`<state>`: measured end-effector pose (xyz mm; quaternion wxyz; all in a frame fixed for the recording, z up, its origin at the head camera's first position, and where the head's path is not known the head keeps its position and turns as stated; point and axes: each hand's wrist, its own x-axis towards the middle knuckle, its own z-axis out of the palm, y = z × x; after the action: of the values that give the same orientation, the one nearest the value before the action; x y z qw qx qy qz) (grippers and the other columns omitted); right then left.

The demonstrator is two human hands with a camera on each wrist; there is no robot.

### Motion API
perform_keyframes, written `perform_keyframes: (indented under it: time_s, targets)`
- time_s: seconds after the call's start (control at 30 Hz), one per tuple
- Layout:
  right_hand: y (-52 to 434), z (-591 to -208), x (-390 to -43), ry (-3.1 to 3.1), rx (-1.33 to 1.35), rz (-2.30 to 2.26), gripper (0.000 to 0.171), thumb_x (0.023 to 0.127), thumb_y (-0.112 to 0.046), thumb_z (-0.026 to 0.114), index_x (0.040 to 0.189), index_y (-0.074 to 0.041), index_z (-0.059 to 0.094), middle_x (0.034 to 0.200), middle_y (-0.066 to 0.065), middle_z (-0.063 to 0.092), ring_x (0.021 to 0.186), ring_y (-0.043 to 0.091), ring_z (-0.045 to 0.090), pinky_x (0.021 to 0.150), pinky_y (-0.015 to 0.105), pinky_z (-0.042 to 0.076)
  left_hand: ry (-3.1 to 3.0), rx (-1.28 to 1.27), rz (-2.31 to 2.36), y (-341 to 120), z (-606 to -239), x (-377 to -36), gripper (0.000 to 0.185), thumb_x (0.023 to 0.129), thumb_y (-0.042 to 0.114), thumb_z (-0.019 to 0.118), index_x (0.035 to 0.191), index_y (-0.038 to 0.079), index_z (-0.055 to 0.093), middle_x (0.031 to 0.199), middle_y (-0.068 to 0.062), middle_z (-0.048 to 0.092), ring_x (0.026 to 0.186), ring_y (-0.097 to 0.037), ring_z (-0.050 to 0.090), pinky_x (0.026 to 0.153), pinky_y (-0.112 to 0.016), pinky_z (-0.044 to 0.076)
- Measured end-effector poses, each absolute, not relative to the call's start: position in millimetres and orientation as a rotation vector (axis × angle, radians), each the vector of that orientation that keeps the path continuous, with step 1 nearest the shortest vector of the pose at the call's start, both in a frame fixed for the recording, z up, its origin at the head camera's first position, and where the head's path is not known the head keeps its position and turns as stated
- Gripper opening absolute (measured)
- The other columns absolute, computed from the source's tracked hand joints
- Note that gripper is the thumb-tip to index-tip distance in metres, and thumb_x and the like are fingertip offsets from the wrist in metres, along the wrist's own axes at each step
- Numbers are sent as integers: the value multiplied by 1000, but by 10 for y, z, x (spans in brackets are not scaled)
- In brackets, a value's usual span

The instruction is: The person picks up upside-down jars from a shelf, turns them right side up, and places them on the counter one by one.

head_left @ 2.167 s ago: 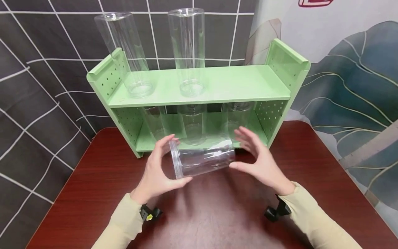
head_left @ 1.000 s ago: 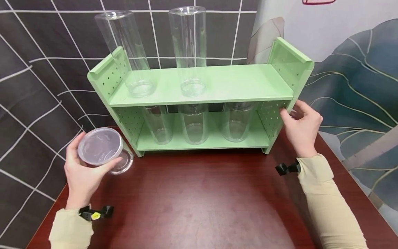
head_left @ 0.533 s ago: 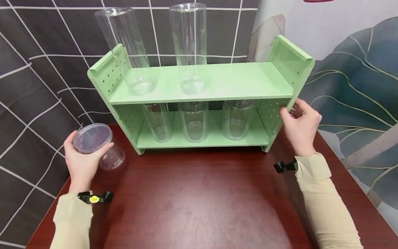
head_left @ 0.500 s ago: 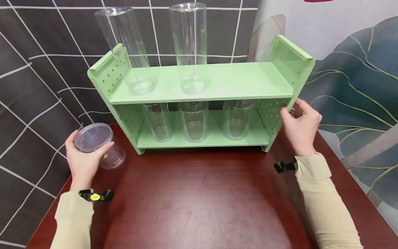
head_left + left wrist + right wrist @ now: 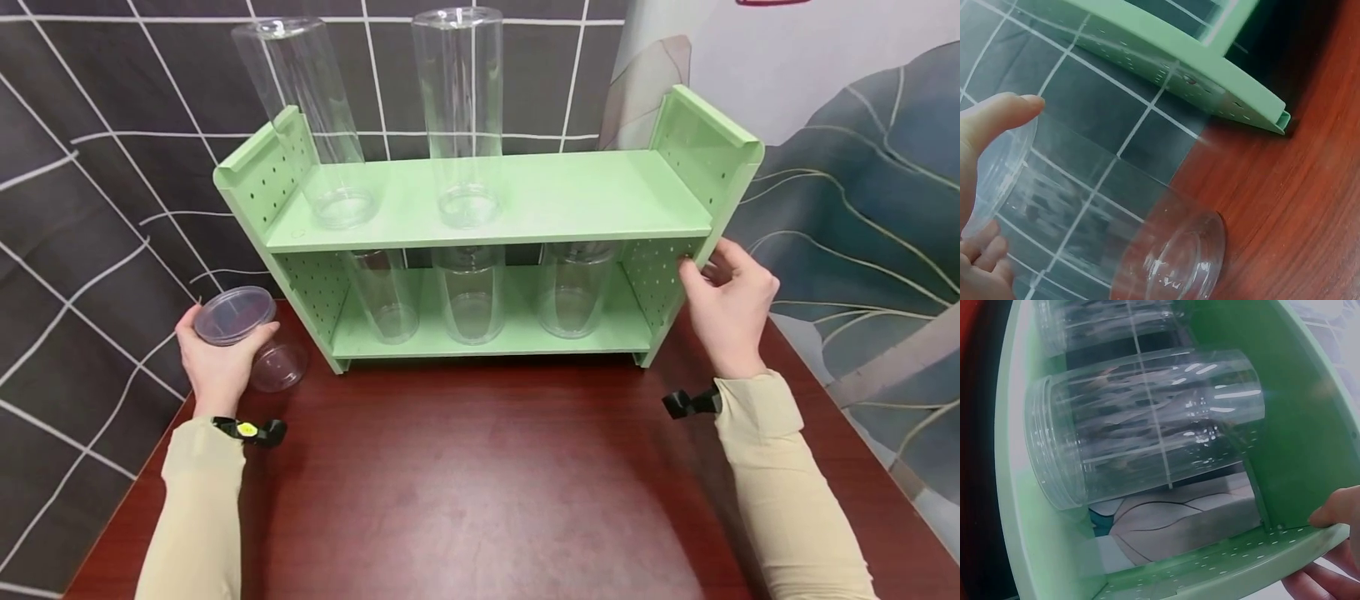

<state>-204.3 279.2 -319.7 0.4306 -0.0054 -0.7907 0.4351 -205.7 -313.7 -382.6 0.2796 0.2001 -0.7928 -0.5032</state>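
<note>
At the table's left side, my left hand [image 5: 217, 362] grips a clear plastic jar [image 5: 279, 367] around its lid, with the thumb and fingers on opposite sides of the rim. The jar leans a little in the head view; in the left wrist view its round base [image 5: 1179, 265] shows over the wood. My right hand [image 5: 731, 308] pinches the right side panel of a green two-tier shelf [image 5: 600, 196], the thumb inside and the fingers behind. Seen from the right wrist, a clear jar [image 5: 1154, 425] stands on the lower tier with a ribbed ring at its lower end.
Two tall clear jars, one at the left [image 5: 318, 125] and one at the middle [image 5: 461, 117], stand on the upper tier. Three more clear containers [image 5: 471, 296] stand below. A grid-patterned dark backdrop [image 5: 90, 208] rises behind the reddish wooden table [image 5: 465, 467].
Earlier both hands were at the jar, tipped sideways before the shelf. The left hand carried it left and turned it lid up, then slightly farther back; the right hand moved to the shelf's side panel.
</note>
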Motion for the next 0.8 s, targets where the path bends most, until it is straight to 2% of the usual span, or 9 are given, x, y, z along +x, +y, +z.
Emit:
perform_keyframes:
  time_s: [0.23, 0.4, 0.5, 0.6, 0.8]
  targets:
    - [2799, -3184, -2039, -1984, -34, 1064, 25, 91, -13, 72, 115, -12, 79, 104, 7, 76, 86, -8, 67, 78, 13, 54, -2164, 521, -1304, -3168, -3854, -2040, 107, 70, 36, 93, 156, 22, 30, 154, -4, 40, 138, -21, 40, 112, -29, 31]
    - [2786, -3189, -2044, -1986, -20, 1072, 25, 91, -13, 72, 115, -12, 79, 104, 7, 76, 87, -7, 67, 78, 13, 54, -2121, 498, -1281, -3171, -3742, -2005, 111, 68, 38, 94, 157, 25, 29, 159, 1, 34, 143, -11, 31, 114, -23, 24]
    - [2787, -3183, -2043, -1992, -18, 1060, 25, 90, -13, 73, 115, -12, 79, 104, 6, 76, 85, -8, 66, 77, 12, 54, -2002, 463, -1266, -3072, -3570, -1957, 105, 68, 35, 95, 153, 27, 35, 154, 6, 38, 140, -5, 31, 112, -20, 23]
    - [2797, -3162, -2030, -2020, -32, 1039, 25, 90, -17, 74, 115, -14, 79, 103, 6, 76, 82, -11, 65, 75, 11, 53, -1864, 351, -1241, -2871, -3328, -1881, 97, 67, 26, 96, 148, 21, 42, 148, 7, 45, 136, -4, 35, 112, -18, 24]
    - [2839, -3096, -1973, -2117, -61, 980, 30, 88, -26, 79, 117, -16, 79, 100, 9, 77, 76, -16, 61, 70, 6, 50, -1649, 51, -1309, -2330, -2847, -1638, 86, 67, 5, 94, 140, 2, 49, 140, -3, 53, 133, -13, 43, 115, -23, 27]
